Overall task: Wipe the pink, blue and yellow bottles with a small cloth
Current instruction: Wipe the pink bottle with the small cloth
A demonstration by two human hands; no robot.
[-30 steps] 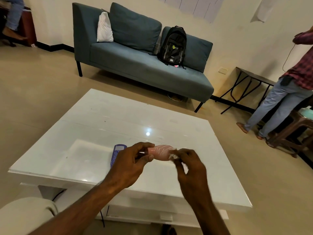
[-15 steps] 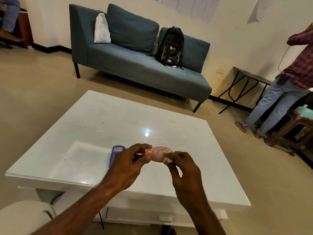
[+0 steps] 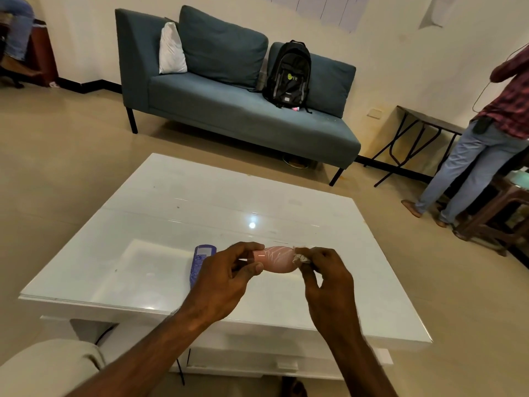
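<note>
Over the last 1 second little has shifted: the pink bottle (image 3: 276, 259) is still held lying sideways in the air above the near half of the desk (image 3: 200, 202), and the small cloth (image 3: 300, 257) has only worked slightly around its right end. This suggests bottle 1 of 3 is still being wiped, with most of its body yet to be covered. The left hand (image 3: 226, 279) has its grip closed, thumb and fingers pinching the bottle's left end. The right hand (image 3: 329, 285) pinches the bunched cloth against the other end. The blue bottle (image 3: 200, 262) lies flat on the desk just left of the left hand, close enough to be knocked. No yellow bottle shows. Both hands sit well inside the desk's edges, with broad room beyond them.
</note>
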